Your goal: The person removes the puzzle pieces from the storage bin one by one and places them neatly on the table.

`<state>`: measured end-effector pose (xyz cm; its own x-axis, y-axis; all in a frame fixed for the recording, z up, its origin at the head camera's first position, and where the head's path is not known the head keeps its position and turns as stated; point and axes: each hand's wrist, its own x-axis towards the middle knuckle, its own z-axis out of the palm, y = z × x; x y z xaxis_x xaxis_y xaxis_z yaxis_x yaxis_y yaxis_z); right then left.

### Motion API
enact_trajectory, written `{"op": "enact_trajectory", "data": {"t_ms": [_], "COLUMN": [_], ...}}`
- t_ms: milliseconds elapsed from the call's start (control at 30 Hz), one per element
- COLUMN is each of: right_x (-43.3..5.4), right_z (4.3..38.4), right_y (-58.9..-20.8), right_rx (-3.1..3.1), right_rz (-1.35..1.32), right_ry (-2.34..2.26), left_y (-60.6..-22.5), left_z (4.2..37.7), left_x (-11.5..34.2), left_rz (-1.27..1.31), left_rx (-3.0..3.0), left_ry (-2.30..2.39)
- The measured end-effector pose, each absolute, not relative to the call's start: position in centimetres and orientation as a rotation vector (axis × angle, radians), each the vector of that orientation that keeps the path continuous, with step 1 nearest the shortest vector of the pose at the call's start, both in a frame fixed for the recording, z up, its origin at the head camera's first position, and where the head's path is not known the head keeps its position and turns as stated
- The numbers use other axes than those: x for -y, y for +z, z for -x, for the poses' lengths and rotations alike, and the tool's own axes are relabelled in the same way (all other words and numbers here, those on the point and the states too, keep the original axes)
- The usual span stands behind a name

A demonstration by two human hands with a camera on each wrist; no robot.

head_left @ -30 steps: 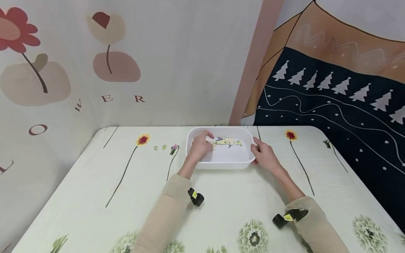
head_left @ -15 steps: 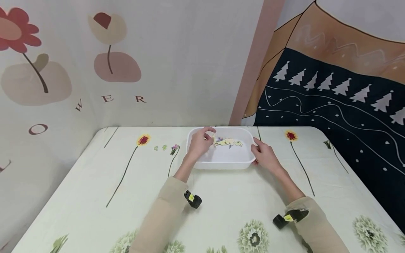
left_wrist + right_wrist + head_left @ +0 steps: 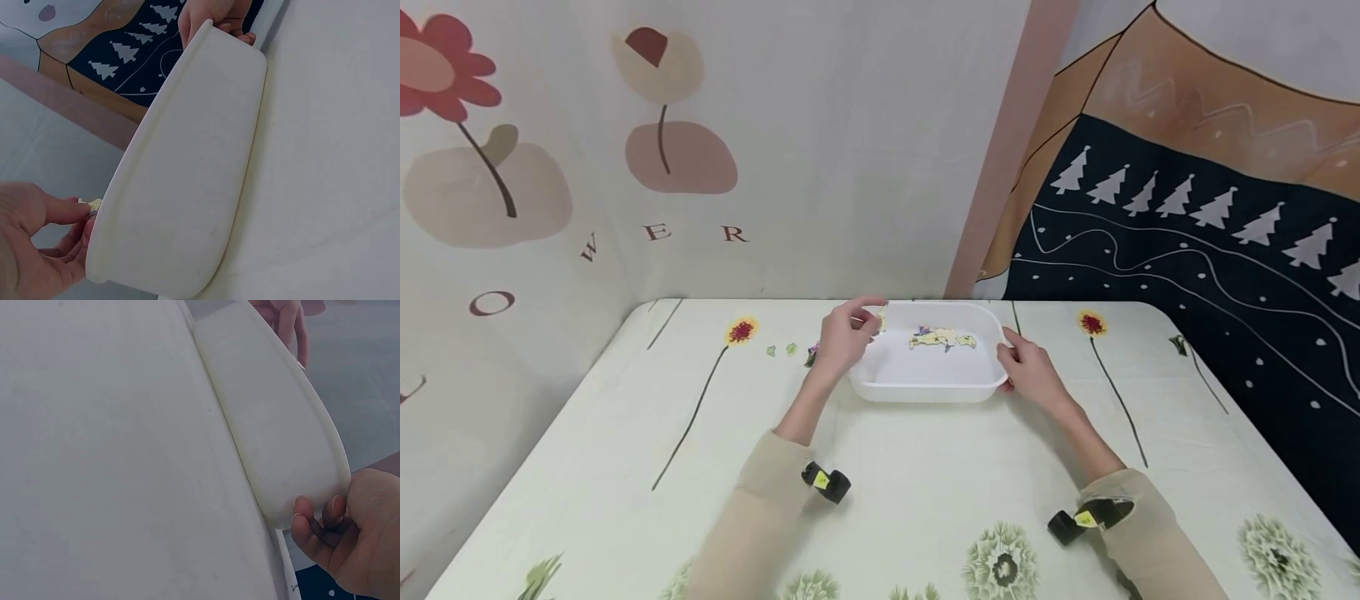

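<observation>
My left hand (image 3: 844,340) is over the left end of a white plastic tray (image 3: 925,392). Between its thumb and fingertips it pinches a small pale yellow flat piece (image 3: 94,205), right by the rim in the left wrist view; its exact kind is too small to tell. Inside the tray lies a cluster of flat yellow pieces (image 3: 942,339) with some purple parts. My right hand (image 3: 1032,367) grips the tray's right end, its thumb at the rim and its fingers curled beneath, as the right wrist view shows on the tray wall (image 3: 275,419).
The tray stands near the far edge of a table covered with a flower-print cloth (image 3: 940,475). Behind it hangs a pale curtain (image 3: 850,167) with flower motifs, and a dark cloth (image 3: 1150,242) with white trees is at the right.
My left hand has lifted a yellow piece from the left end of the cluster and moved left with it towards the tray's left rim. The right hand stays on the tray.
</observation>
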<state>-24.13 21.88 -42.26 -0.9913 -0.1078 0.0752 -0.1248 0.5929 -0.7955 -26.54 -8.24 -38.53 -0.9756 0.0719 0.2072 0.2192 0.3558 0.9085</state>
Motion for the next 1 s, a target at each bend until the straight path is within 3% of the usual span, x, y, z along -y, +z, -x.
{"op": "enact_trajectory", "data": {"t_ms": [1000], "right_x": [-21.8], "right_z": [24.0], "right_y": [-42.1], "right_rx": [2.797], "right_rz": [-0.177], "right_ry": [1.408], "left_y": [-39.0], "left_z": [25.8], "left_x": [15.4], "left_rz": [0.213], "left_rx": [2.374], "left_ry": [-1.593]}}
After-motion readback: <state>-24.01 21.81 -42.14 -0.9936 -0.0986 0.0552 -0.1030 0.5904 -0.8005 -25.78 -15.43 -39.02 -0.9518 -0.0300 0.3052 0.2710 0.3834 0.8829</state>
